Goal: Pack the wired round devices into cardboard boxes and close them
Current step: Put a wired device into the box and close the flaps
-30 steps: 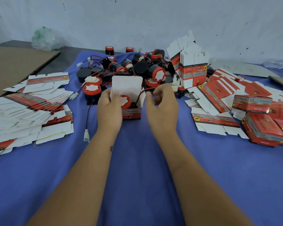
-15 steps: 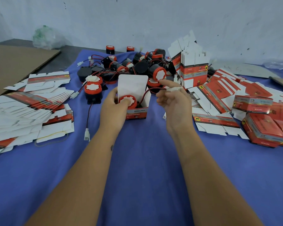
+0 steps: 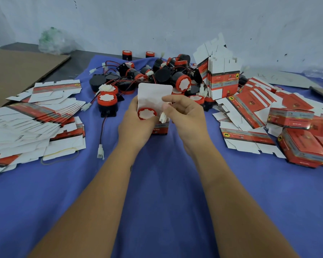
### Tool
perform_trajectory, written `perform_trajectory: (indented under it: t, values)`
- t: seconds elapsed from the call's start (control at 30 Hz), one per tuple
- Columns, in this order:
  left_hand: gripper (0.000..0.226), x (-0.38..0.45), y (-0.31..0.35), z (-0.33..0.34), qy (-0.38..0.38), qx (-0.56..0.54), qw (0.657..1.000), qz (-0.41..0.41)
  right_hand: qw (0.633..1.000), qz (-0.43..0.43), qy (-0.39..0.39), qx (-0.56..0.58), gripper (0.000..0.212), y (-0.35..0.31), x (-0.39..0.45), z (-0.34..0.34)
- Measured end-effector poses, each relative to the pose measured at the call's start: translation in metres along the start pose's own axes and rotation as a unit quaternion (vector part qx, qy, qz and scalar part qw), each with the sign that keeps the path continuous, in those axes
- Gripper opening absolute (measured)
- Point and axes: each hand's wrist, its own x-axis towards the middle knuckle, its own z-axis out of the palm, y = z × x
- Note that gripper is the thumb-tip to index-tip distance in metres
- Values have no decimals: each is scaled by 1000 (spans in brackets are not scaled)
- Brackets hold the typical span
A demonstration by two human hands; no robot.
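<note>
Head view, item by item.

Open box [image 3: 158, 127]: I am holding it upright on the blue cloth [image 3: 166, 202] with my left hand [image 3: 136, 125], fingers curled round its left side. Its white lid flap [image 3: 155, 95] is standing up behind the opening.

Round device [image 3: 147, 114]: it is sitting in the mouth of the box, red rim and white face showing, with my left thumb lying just beside it.

White connector [image 3: 163, 118]: I am pinching it with my right hand [image 3: 186, 116], thumb and fingers closed together on it, right at the box's opening beside the device. The wire itself is mostly hidden behind my fingers.

Loose devices [image 3: 157, 75]: a heap of black-and-red units with tangled red and black wires is lying beyond the box. One separate unit [image 3: 107, 103] is standing to the left, its wire trailing toward me and ending in a white plug [image 3: 100, 153].

Flat box blanks, left [image 3: 32, 123]: these are lying fanned in a stack on the cloth, with a yellow rubber band [image 3: 60, 155] at the near edge.

Flat box blanks, right [image 3: 248, 112]: more are lying scattered, with a bundle [image 3: 222, 79] standing on edge behind them.

Closed boxes [image 3: 302, 138]: several red ones are piling up at the far right.

Brown cardboard sheet [image 3: 17, 71]: it is lying at the far left, beyond the cloth.
</note>
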Motion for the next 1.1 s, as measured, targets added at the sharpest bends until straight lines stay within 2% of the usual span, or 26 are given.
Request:
perform_trajectory:
  t: [0.07, 0.13, 0.2, 0.3, 0.47, 0.63, 0.93, 1.03, 1.1]
  values:
    - [64, 0, 0, 1, -9, 5, 1000, -3, 999, -11, 39, -3, 17, 1, 2, 0]
    - [58, 0, 0, 2, -7, 9, 1000, -15, 997, -19, 72, -22, 16, 4, 3, 0]
    - [50, -1, -2, 4, -4, 29, 999, -15, 996, -19, 80, -47, 16, 7, 3, 1]
    - [51, -1, -4, 5, -13, 68, 998, 0, 993, -23, 88, -72, 17, 11, 2, 5]
    - [49, 4, -6, 4, -36, -12, 999, -31, 987, -38, 131, -86, 18, 11, 5, 4]
    - [37, 6, -9, 5, -55, -38, 997, -34, 957, -64, 170, -226, 16, 18, 5, -2]
    - [44, 5, -6, 1, -51, -85, 993, -70, 923, -120, 169, -324, 24, 21, 6, -1]
    - [40, 3, -5, 3, -39, -81, 994, -64, 887, -125, 137, -423, 30, 24, 7, -2]
    - [27, 2, -5, 5, -33, -71, 996, -47, 869, -140, 113, -462, 33, 25, 7, -1]
